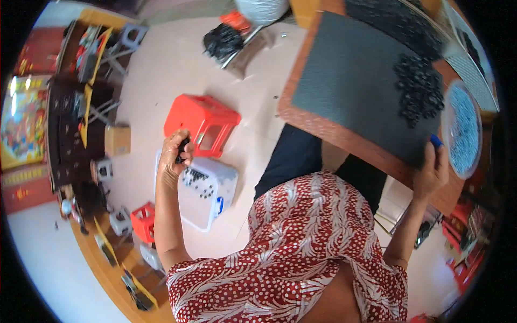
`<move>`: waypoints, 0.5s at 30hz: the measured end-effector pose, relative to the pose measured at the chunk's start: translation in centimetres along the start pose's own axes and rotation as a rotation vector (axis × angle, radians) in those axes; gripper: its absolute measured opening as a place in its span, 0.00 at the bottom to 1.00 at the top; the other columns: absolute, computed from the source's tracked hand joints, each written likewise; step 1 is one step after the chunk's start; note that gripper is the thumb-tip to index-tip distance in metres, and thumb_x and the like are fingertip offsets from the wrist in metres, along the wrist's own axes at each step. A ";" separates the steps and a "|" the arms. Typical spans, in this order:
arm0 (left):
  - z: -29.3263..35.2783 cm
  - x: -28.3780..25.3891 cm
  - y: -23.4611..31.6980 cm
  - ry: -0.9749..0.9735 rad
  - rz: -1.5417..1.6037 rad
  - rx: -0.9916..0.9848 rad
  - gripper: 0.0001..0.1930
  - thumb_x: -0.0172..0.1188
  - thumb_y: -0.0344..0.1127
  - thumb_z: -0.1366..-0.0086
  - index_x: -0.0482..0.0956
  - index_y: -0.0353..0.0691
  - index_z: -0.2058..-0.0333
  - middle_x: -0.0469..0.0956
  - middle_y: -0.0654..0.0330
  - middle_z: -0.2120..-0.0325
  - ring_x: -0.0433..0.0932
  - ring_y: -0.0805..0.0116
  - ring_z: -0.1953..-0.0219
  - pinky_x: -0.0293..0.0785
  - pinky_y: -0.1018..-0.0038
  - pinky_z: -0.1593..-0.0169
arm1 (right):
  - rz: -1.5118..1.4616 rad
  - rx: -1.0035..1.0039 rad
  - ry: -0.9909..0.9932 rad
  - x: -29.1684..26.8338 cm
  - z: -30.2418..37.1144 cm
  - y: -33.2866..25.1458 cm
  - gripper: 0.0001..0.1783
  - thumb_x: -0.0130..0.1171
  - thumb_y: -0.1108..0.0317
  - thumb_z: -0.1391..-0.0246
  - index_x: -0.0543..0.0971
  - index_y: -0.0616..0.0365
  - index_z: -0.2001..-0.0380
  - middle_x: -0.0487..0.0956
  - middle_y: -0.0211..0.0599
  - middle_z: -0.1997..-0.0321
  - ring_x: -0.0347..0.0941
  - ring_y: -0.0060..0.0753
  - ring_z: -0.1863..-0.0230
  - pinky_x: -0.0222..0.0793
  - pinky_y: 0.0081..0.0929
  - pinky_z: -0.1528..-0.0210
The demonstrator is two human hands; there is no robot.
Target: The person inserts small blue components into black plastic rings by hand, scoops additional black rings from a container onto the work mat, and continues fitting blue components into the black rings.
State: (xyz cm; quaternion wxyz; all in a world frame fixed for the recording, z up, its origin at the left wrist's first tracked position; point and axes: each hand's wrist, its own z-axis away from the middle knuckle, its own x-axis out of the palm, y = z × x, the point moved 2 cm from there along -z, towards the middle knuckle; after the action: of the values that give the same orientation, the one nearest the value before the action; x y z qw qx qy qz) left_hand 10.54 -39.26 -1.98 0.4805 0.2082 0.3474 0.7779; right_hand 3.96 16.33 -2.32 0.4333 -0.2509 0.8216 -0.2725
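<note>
My left hand (179,148) is closed around several small black pieces, one poking out of the fist (180,159). It hangs over a clear plastic bin (216,183) with a blue latch, where small black round parts (200,177) lie. On the right, my right hand (431,172) reaches to the near right corner of the table, its fingers stretched forward and slightly apart. A blue bit (436,141) covers or sits at a fingertip; I cannot tell which. Beyond it, a heap of black ring-like parts (419,89) lies on the dark mat (350,81).
An oval tray (451,153) of small pale-blue pieces stands beside my right hand. A red plastic stool (196,121) is behind the bin. Farther off are a black bag (223,43), a white sack (261,11), a cardboard box (117,140) and small stools at left.
</note>
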 end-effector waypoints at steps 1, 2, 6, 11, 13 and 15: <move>0.0 -4.0 -2.1 0.122 -0.006 0.013 0.10 0.54 0.41 0.39 0.68 0.42 0.73 0.63 0.67 0.87 0.54 0.82 0.91 0.49 0.84 0.89 | -0.083 0.057 0.015 0.1 0.0 0.6 0.10 0.56 0.75 0.44 0.78 0.66 0.60 0.79 0.35 0.62 0.73 0.21 0.60 0.67 0.18 0.55; -0.3 -8.3 -4.6 0.221 -0.024 -0.031 0.10 0.54 0.41 0.40 0.68 0.43 0.74 0.63 0.67 0.87 0.55 0.82 0.91 0.49 0.83 0.89 | -0.089 0.033 0.006 0.1 0.0 1.2 0.10 0.56 0.75 0.44 0.78 0.66 0.60 0.79 0.35 0.62 0.73 0.21 0.60 0.67 0.18 0.54; -0.7 -18.3 -13.6 0.564 -0.159 -0.124 0.13 0.53 0.40 0.43 0.66 0.45 0.83 0.62 0.66 0.92 0.56 0.76 0.94 0.50 0.78 0.90 | -0.100 -0.023 0.001 0.3 -0.2 0.7 0.09 0.56 0.74 0.43 0.78 0.66 0.60 0.79 0.33 0.63 0.72 0.20 0.61 0.66 0.16 0.55; -3.6 -22.5 -22.9 0.745 -0.242 -0.120 0.15 0.53 0.38 0.44 0.64 0.46 0.87 0.59 0.67 0.94 0.55 0.74 0.95 0.50 0.74 0.92 | 0.031 -0.113 0.021 -0.5 -0.2 -1.5 0.08 0.58 0.77 0.47 0.78 0.67 0.62 0.76 0.31 0.66 0.70 0.21 0.65 0.66 0.18 0.59; -0.5 -34.1 -26.9 0.934 -0.212 0.029 0.11 0.54 0.34 0.45 0.66 0.47 0.85 0.66 0.67 0.88 0.64 0.74 0.87 0.60 0.76 0.86 | -0.030 -0.166 0.032 1.4 -1.0 -3.0 0.09 0.59 0.77 0.49 0.78 0.68 0.63 0.77 0.36 0.66 0.72 0.26 0.65 0.67 0.21 0.60; -2.8 -36.1 -27.9 0.928 -0.174 0.098 0.13 0.55 0.35 0.46 0.64 0.49 0.86 0.61 0.67 0.90 0.57 0.75 0.90 0.51 0.75 0.88 | 0.111 -0.226 0.074 0.1 -1.2 -3.2 0.07 0.61 0.78 0.52 0.77 0.68 0.67 0.77 0.41 0.68 0.73 0.35 0.66 0.69 0.26 0.62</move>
State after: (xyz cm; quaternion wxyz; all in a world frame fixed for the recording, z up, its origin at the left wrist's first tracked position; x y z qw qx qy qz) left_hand 41.83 -64.09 -24.15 0.3276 -0.1689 0.5778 0.7282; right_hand 3.46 14.15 0.32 0.3861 -0.2420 0.8751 -0.1631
